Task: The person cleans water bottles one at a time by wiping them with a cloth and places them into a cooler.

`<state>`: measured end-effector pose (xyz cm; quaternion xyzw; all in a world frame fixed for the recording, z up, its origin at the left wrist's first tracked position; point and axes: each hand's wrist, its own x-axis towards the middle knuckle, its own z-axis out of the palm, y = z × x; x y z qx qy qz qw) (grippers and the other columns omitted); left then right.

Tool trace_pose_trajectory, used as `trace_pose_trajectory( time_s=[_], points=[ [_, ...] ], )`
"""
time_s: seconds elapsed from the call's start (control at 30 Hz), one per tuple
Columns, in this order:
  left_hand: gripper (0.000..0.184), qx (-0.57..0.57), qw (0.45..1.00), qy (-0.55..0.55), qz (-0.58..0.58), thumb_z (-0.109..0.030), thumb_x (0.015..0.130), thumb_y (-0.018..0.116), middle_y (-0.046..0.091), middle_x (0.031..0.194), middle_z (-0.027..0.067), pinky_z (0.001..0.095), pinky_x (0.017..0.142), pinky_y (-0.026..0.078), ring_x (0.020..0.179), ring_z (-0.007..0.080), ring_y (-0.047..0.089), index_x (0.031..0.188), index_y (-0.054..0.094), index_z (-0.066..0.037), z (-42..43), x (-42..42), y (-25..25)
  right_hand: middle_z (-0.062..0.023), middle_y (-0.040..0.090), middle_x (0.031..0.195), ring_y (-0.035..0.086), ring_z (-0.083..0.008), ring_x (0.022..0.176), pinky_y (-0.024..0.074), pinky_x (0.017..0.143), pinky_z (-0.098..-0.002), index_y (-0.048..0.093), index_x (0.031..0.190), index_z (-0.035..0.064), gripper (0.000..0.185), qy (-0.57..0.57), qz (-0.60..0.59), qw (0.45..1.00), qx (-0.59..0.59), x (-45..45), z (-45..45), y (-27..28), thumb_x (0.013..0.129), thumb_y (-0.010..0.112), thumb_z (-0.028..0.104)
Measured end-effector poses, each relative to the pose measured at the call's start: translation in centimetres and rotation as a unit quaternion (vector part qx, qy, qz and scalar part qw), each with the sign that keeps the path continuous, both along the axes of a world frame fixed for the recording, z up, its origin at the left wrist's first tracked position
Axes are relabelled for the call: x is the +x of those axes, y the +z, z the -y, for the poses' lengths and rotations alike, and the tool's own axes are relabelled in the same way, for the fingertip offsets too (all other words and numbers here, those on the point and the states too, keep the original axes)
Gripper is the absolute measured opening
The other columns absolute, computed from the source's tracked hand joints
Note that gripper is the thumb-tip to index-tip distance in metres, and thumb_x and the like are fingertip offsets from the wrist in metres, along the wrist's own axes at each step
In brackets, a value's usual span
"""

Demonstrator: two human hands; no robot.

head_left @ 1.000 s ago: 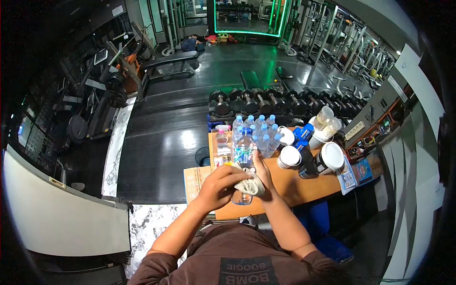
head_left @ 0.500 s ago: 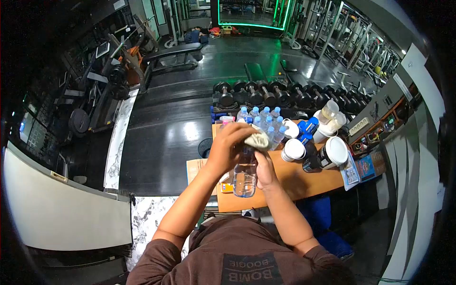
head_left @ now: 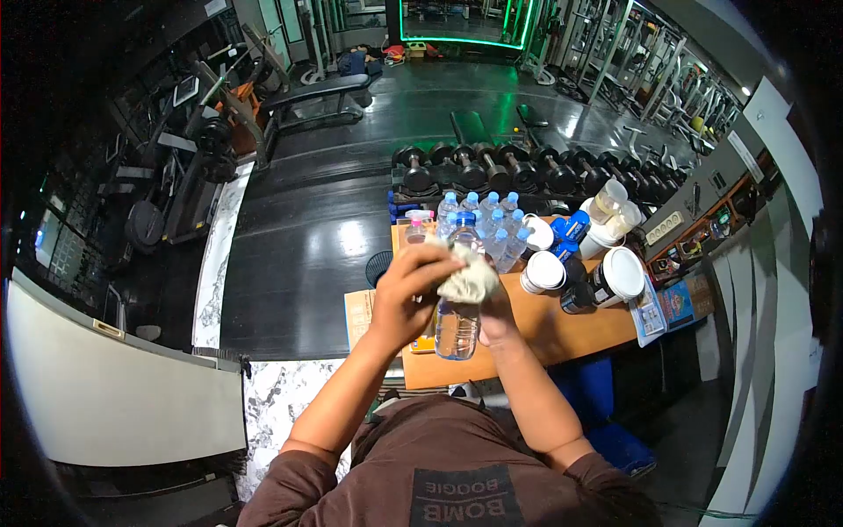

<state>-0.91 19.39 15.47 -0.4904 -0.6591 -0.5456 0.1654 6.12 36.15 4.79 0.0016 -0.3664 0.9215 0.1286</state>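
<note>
My left hand (head_left: pixel 406 290) is closed on a pale cloth (head_left: pixel 469 279), which lies against the side of a clear water bottle (head_left: pixel 457 333). The bottle has a blue cap and stands roughly upright above the desk's near edge. My right hand (head_left: pixel 498 318) holds the bottle from the right side, its fingers partly hidden behind the bottle and cloth. Just beyond are several capped water bottles (head_left: pixel 492 205) grouped together, and a bottle with a pink top (head_left: pixel 416 227) stands to their left.
The wooden desk (head_left: pixel 562 336) carries white-lidded tubs (head_left: pixel 623 273), blue items (head_left: pixel 572 230) and a dark container. A dumbbell rack (head_left: pixel 553 178) runs behind. A blue chair (head_left: pixel 587 391) is at the near right, a cardboard box (head_left: pixel 358 316) at the desk's left.
My left hand and the cloth moved from the bottle's middle up over its cap, then back down to its side. The blue cap shows again above the cloth.
</note>
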Motion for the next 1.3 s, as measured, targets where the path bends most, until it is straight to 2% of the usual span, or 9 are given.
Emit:
trace_pose_trajectory(
  time_s=[0.17,0.3,0.33,0.53,0.77,0.8,0.87,0.97,1.3],
  points=[
    [0.055,-0.020,0.999,0.008,0.035,0.012,0.069,0.075,0.071,0.116,0.0092,0.0384,0.094,0.054,0.107,0.0306,0.068,0.120,0.076,-0.010,-2.3,-1.4,0.5,-0.0075,0.068,0.126,0.072,-0.0207,0.106,0.0650,0.079,-0.0399,0.051,0.144,0.0111,0.040,-0.030,0.083,0.992,0.089,0.2,0.7,1.8,0.108,0.051,0.029],
    [0.054,-0.042,0.999,-0.004,0.017,0.014,0.071,0.071,0.071,0.114,0.0098,0.0396,0.090,0.054,0.104,0.0324,0.067,0.119,0.076,-0.010,-1.5,0.7,-1.0,-0.0035,0.068,0.123,0.071,-0.0179,0.106,0.0611,0.087,-0.0354,0.054,0.139,0.0124,0.038,-0.048,0.146,0.980,0.126,0.9,1.2,4.2,0.110,0.050,0.037],
    [0.053,-0.037,0.999,-0.003,0.025,0.014,0.071,0.070,0.071,0.114,0.0103,0.0407,0.090,0.054,0.104,0.0329,0.067,0.118,0.076,-0.010,-1.2,1.6,-1.7,-0.0020,0.068,0.120,0.070,-0.0172,0.105,0.0600,0.089,-0.0355,0.055,0.135,0.0122,0.039,0.016,0.085,0.995,-0.042,0.6,0.7,3.8,0.111,0.049,0.042],
    [0.053,-0.087,0.992,-0.075,0.050,0.016,0.069,0.069,0.072,0.111,0.0106,0.0403,0.093,0.054,0.106,0.0311,0.068,0.115,0.077,-0.009,1.8,4.2,-2.1,-0.0029,0.064,0.119,0.064,-0.0151,0.109,0.0519,0.098,-0.0334,0.055,0.135,0.0104,0.038,-0.083,0.080,0.986,0.119,0.3,-0.2,4.2,0.114,0.045,0.040],
    [0.053,-0.005,1.000,0.014,0.013,0.015,0.072,0.069,0.070,0.112,0.0112,0.0389,0.093,0.053,0.107,0.0327,0.067,0.118,0.078,-0.010,0.4,1.4,0.5,-0.0076,0.064,0.122,0.067,-0.0198,0.110,0.0589,0.092,-0.0349,0.050,0.141,0.0141,0.041,-0.014,0.046,0.999,0.007,0.2,0.6,1.3,0.111,0.051,0.042],
    [0.053,-0.008,1.000,0.017,0.010,0.013,0.072,0.070,0.070,0.113,0.0109,0.0393,0.093,0.053,0.107,0.0328,0.067,0.119,0.077,-0.010,0.0,0.9,0.7,-0.0050,0.064,0.121,0.068,-0.0193,0.110,0.0595,0.091,-0.0340,0.050,0.140,0.0169,0.040,-0.019,0.055,0.991,0.117,0.8,1.1,3.0,0.110,0.054,0.043],
    [0.049,-0.033,0.999,0.014,0.019,0.009,0.071,0.074,0.072,0.115,0.0101,0.0383,0.094,0.053,0.107,0.0313,0.068,0.117,0.077,-0.008,-0.5,0.4,0.5,-0.0044,0.064,0.122,0.068,-0.0179,0.109,0.0601,0.089,-0.0340,0.051,0.139,0.0167,0.040,-0.015,0.063,0.995,0.078,0.4,1.0,2.8,0.110,0.053,0.043],
    [0.047,-0.042,0.999,-0.016,0.030,0.009,0.073,0.072,0.072,0.115,0.0109,0.0394,0.093,0.053,0.106,0.0312,0.068,0.117,0.076,-0.008,-0.4,0.9,-1.6,-0.0044,0.064,0.124,0.068,-0.0172,0.108,0.0600,0.086,-0.0342,0.052,0.138,0.0169,0.038,-0.022,0.056,0.998,-0.035,0.4,1.0,3.3,0.111,0.051,0.044],
    [0.058,-0.126,0.971,-0.178,0.095,0.021,0.065,0.065,0.071,0.115,0.0103,0.0416,0.098,0.051,0.112,0.0310,0.066,0.115,0.076,-0.006,3.7,3.3,-1.8,-0.0108,0.059,0.131,0.059,-0.0194,0.118,0.0507,0.102,-0.0360,0.045,0.147,0.0037,0.054,-0.122,0.149,0.975,0.112,0.5,0.4,5.1,0.113,0.043,0.046]
  ],
)
